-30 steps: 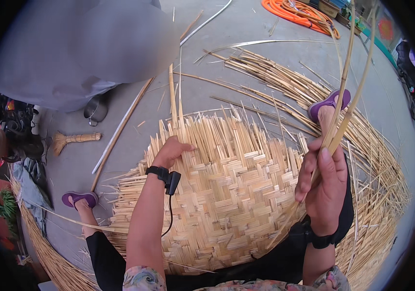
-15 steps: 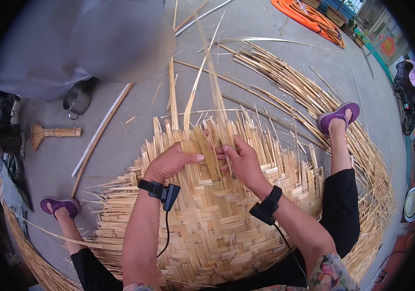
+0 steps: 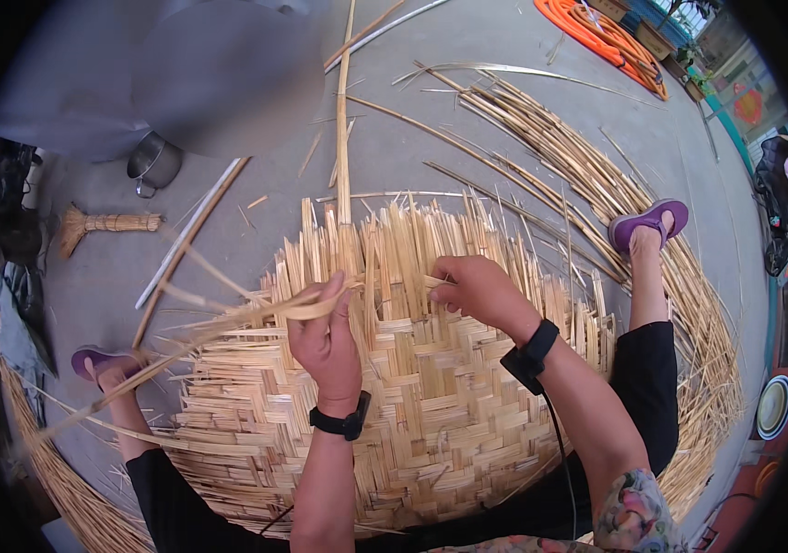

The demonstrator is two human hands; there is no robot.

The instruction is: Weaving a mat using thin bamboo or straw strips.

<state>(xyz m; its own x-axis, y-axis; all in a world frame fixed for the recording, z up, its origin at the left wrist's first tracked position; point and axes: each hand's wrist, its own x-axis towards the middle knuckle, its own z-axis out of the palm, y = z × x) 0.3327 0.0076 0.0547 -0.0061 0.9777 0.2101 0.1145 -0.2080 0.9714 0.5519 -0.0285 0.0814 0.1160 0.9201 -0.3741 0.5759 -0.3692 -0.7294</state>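
Observation:
A mat of split, flattened reed strips (image 3: 449,433), woven in a herringbone-like pattern, lies between my legs with loose ends fanning out at its far edge. My left hand (image 3: 327,350) is closed around long, pale reed strips (image 3: 251,318) that trail out to the left, blurred at their far ends. At the mat's far part, my right hand (image 3: 486,295) pinches the short end of a strip (image 3: 431,282) between thumb and fingers. Whether both hands hold the same strip, I cannot tell. One longer upright reed (image 3: 344,157) runs away from the mat's far edge.
Loose reeds (image 3: 550,138) lie in a long heap from far right down my right side. A short straw brush (image 3: 117,223), a metal pot (image 3: 154,164) and a white pole (image 3: 182,241) are at left. An orange hose (image 3: 610,46) is coiled far right. A blurred grey shape covers the upper left.
The strips that stood up away from me have swung over to the left with my left hand, which has turned upright. My right hand has moved slightly right, and the hands are farther apart.

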